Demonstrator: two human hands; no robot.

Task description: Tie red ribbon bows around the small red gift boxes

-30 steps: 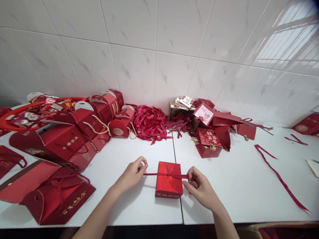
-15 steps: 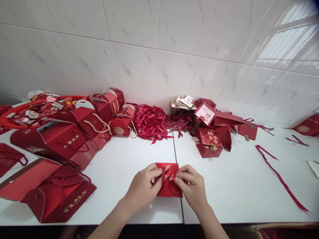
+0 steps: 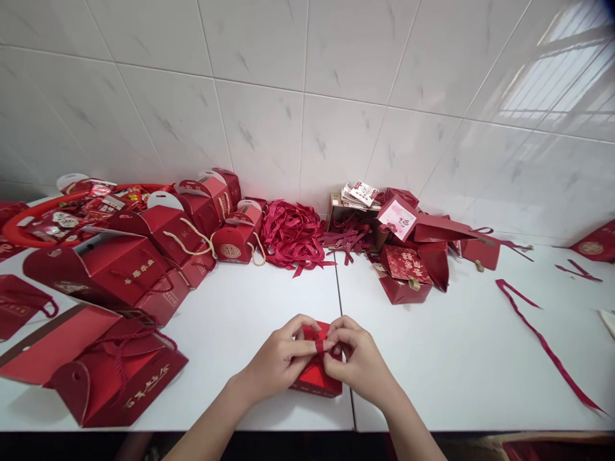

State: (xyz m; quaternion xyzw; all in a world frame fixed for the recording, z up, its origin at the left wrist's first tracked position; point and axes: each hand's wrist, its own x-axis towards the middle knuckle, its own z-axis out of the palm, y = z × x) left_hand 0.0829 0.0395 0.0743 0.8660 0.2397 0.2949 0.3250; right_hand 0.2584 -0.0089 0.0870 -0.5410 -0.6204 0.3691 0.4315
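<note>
A small red box [image 3: 317, 379] rests near the table's front edge, between my two hands. A dark red ribbon [image 3: 319, 346] lies on top of it. My left hand [image 3: 281, 352] is at the box's left side, its fingers closed on the ribbon, which passes over a fingertip. From the right, my right hand [image 3: 353, 352] pinches the ribbon beside the left fingertips. The fingers hide much of the ribbon and the box's top.
Red gift boxes [image 3: 120, 269] and a red basket of sweets [image 3: 43, 240] fill the left. Behind lies a ribbon pile [image 3: 293, 234]. More boxes [image 3: 407, 275] with cards [image 3: 362, 193] stand right of centre. A loose ribbon [image 3: 542, 346] lies at right.
The small box has shifted slightly left and toward me, and its front side now shows. My hands have come closer together, with the ribbon now over a left fingertip.
</note>
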